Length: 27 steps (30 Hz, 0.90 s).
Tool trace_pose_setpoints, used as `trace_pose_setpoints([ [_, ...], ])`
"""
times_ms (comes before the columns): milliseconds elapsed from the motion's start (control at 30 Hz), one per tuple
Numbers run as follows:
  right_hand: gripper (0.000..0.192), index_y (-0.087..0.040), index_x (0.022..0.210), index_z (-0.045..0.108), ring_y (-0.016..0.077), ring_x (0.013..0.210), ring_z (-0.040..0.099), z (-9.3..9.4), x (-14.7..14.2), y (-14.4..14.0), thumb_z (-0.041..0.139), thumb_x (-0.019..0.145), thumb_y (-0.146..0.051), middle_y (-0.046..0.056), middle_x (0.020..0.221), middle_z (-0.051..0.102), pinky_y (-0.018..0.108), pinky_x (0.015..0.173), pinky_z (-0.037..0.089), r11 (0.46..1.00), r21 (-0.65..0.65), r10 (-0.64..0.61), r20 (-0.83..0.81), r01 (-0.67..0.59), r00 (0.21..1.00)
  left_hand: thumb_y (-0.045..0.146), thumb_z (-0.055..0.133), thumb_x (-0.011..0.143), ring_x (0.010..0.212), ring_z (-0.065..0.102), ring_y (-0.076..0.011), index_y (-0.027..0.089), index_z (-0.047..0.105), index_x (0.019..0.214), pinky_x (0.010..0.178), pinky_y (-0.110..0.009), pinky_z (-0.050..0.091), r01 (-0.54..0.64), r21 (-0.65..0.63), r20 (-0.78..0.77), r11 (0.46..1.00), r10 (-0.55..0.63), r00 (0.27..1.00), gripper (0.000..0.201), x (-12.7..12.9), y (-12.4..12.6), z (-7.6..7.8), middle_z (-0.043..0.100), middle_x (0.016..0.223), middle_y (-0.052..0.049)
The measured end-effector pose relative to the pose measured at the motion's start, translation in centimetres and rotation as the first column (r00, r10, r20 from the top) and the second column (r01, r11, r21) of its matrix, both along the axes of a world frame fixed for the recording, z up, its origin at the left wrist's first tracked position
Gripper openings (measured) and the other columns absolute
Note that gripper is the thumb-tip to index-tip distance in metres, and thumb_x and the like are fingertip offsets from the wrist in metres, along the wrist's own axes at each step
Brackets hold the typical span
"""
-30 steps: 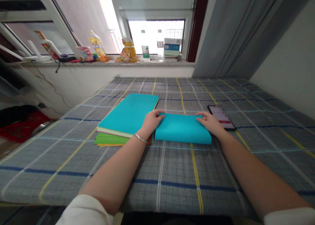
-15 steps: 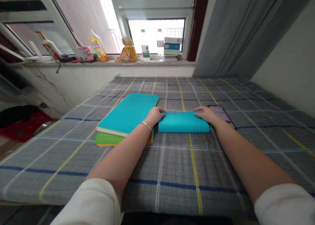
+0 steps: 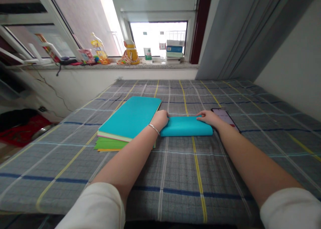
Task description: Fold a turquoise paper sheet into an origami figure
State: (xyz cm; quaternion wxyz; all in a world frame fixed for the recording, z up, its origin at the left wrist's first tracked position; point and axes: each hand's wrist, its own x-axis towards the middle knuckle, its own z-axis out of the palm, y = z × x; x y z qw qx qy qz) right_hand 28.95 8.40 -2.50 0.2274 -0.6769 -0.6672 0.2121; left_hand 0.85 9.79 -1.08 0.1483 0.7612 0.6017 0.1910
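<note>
**Blue sheet held doubled over between two hands**

A blue sheet [image 3: 187,127] is held at its far edge by both hands, and is laid between the two sets of fingers. It is bent over on itself, with the rounded bend turned toward the body, nearer than the fingertips. The far left corner is gripped by the left hand [image 3: 161,119], whose fingers are curled in close, the tips partly hidden. The far edge, near its right end, is gripped by the right hand [image 3: 207,118], with the thumb and fingers set narrowly about the paper. A silver bracelet [image 3: 153,129] is worn on the left wrist, just behind those fingers.

To the left of the left fingers, a stack of paper [image 3: 129,117] is partly covered by the left hand and forearm. It is topped by blue, and green and orange edges are shown below, fanned out unevenly. Just beyond and to the right of the right fingers, a phone [image 3: 224,116] is laid face up, partly hidden by the right wrist. All of these are borne by a checked cloth [image 3: 180,175], which is spread around and beneath the fingers.

Well beyond the fingers, a windowsill [image 3: 110,67] is lined with bottles [image 3: 99,49] and a pile of boxes [image 3: 174,49]. Beyond the right fingers, a grey curtain [image 3: 225,35] is hung.
</note>
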Motion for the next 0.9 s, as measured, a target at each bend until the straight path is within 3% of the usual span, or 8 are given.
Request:
trace_pose_setpoints([
  [333,0.028,-0.015,0.103,0.074,0.0172,0.077,0.063,-1.7,0.7,0.8,0.070,0.077,-0.024,0.006,0.084,0.069,0.027,0.067,0.045,0.998,0.025,-0.056,-0.089,0.059,0.994,0.017,0.066,0.082,0.102,0.065,-0.0248,0.018,0.074,0.110,0.095,-0.031,0.048,-0.034,0.023,0.000,0.999,0.034,0.999,0.030,-0.5,0.5,-0.8,0.072,0.108,-0.010],
  [767,0.023,-0.018,0.096,0.076,0.0169,0.073,0.062,-1.4,0.5,0.7,0.072,0.074,-0.024,0.004,0.080,0.069,0.027,0.064,0.043,0.997,0.042,-0.059,-0.054,0.061,0.997,0.019,0.062,0.085,0.108,0.057,-0.0271,0.020,0.075,0.107,0.097,-0.036,0.045,0.016,0.127,-0.153,0.992,0.003,0.988,0.026,-0.2,0.2,-1.0,0.060,0.113,-0.013],
  [900,0.023,-0.017,0.097,0.076,0.0171,0.075,0.062,-1.4,0.4,0.7,0.072,0.075,-0.024,0.005,0.081,0.069,0.027,0.064,0.043,0.998,0.036,-0.059,-0.044,0.060,0.997,0.020,0.050,0.093,0.113,0.050,-0.0294,0.022,0.075,0.107,0.096,-0.040,0.042,0.200,0.212,-0.344,0.956,-0.119,0.932,0.029,0.2,-0.7,-0.5,0.059,0.116,-0.012],
])
